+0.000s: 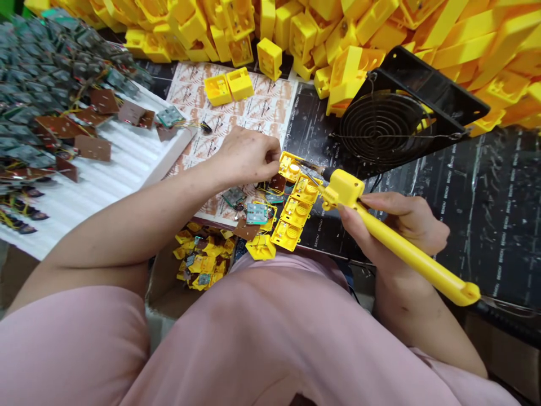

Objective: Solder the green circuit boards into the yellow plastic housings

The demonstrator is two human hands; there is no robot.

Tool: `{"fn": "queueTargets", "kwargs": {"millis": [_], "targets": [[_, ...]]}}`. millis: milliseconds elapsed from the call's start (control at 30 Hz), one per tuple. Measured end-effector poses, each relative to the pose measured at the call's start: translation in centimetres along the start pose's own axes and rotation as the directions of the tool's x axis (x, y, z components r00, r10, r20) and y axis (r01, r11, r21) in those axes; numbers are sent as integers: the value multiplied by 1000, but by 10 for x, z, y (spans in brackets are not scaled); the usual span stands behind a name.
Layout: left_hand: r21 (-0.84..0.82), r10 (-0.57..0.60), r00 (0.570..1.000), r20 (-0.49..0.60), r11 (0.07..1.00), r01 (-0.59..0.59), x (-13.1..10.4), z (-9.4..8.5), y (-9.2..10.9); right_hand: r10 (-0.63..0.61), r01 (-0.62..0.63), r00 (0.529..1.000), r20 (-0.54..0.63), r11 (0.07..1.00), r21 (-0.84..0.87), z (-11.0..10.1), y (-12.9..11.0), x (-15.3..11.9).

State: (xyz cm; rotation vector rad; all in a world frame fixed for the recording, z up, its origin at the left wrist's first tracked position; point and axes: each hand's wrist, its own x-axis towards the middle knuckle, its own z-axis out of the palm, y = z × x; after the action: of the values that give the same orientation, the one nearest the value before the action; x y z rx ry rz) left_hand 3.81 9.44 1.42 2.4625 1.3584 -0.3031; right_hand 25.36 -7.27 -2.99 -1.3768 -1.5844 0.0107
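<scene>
My right hand (pixel 397 223) grips a yellow soldering iron (pixel 406 245) with a bulky yellow head and a cable at its rear end. Its tip points left, over the uppermost yellow plastic housing (pixel 289 168) in a short row. Close against that housing is my left hand (pixel 252 155), its fingers curled and pinched together; whatever they hold is hidden. Below it in the row lie several open yellow housings (pixel 296 208) with round speaker grilles. Beside them are a green circuit board (pixel 256 213) with wires and a brown board (pixel 246 230).
A black fan (pixel 380 127) stands at the right behind the iron. Yellow cases (pixel 291 28) are heaped along the back. Wired circuit boards (pixel 54 84) pile on white foam (pixel 139 152) at left. A cardboard box (pixel 167 282) below holds yellow assemblies (pixel 205 262).
</scene>
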Motion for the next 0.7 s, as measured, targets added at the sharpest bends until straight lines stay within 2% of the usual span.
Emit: {"fn": "queueTargets", "kwargs": {"millis": [133, 233, 300, 400, 567, 700], "targets": [[-145, 5, 998, -64, 989, -15, 0, 0, -7, 77, -77, 996, 49, 997, -12, 0, 3, 0], [-217, -11, 996, -91, 976, -9, 4, 4, -8, 11, -11, 1000, 9, 1000, -3, 5, 5, 2], [-207, -1, 995, -99, 978, -20, 8, 7, -6, -55, 55, 998, -7, 999, 2, 9, 5, 5], [-160, 19, 995, -95, 986, -35, 12, 9, -4, -125, 125, 992, 29, 992, 20, 13, 3, 7], [-105, 23, 995, -93, 994, -33, 13, 8, -1, -142, 139, 987, 78, 989, 44, 15, 3, 13], [-90, 38, 993, -111, 995, -48, 14, 10, 0, -294, 295, 945, 142, 956, 15, 16, 1, 23]]}}
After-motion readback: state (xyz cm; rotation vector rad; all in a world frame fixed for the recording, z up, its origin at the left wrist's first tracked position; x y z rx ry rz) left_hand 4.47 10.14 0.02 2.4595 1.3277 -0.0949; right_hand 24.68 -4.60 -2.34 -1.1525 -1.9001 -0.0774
